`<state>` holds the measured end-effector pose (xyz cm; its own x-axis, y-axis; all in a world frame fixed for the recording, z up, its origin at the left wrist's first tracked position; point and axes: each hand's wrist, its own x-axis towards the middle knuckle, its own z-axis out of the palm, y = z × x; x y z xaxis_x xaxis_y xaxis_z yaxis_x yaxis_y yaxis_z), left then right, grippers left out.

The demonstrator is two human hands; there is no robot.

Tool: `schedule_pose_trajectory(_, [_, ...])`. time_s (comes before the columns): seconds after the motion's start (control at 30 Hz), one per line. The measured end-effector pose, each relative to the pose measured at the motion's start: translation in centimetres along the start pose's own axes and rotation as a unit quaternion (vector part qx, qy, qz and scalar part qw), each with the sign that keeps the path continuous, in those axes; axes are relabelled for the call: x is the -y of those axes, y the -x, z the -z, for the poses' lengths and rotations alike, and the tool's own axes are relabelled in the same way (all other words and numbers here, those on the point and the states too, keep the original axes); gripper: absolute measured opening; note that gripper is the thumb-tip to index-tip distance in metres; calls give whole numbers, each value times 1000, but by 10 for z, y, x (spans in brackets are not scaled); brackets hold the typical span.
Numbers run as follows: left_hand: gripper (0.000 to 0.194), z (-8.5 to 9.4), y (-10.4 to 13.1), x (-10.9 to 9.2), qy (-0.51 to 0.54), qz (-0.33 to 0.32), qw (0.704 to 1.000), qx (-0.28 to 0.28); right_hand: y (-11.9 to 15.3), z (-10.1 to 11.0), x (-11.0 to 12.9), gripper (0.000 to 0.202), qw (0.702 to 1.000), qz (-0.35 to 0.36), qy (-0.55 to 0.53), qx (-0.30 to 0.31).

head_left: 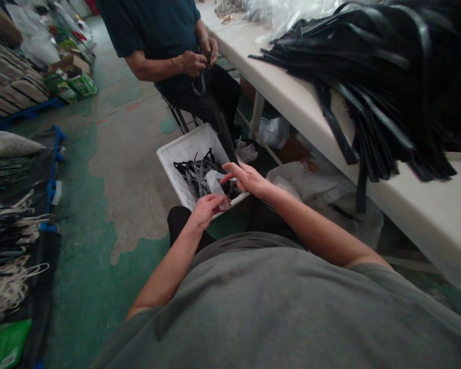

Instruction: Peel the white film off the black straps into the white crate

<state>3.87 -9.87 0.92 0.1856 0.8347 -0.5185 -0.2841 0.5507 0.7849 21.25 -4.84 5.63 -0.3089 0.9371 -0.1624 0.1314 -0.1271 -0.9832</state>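
My left hand (206, 209) is closed, its thumb and fingers pinching a small whitish, see-through plastic bag (214, 182). Just to the right, my right hand (249, 179) has a black strap (226, 137) at its fingers, slanting up and away, blurred. Its index finger is stretched toward the bag; the grip on the strap is partly hidden. Below both hands, a white plastic bin (176, 171) holds a heap of black straps, several of them in clear wrapping (194, 179).
A person (157, 31) sits across the bin, working a dark strap with both hands. At right, a long white table (292, 97) carries a big pile of black straps (369, 66) overhanging its edge. Plastic bags (322, 184) lie beneath. Bundled cords (7, 287) lie at left.
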Motion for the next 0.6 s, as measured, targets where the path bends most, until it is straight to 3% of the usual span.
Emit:
schedule_pose_trajectory(0.17, [19, 7, -11, -10, 166, 12, 983, -74, 35, 5, -27, 44, 999, 4, 18, 40])
schedule_pose_trajectory(0.3, [20, 9, -18, -20, 263, 10, 956, -133, 59, -5, -44, 38, 994, -30, -12, 109])
schedule_pose_trajectory(0.6, [18, 12, -36, -26, 279, -43, 948, -148, 66, -26, -61, 38, 984, -95, -20, 148])
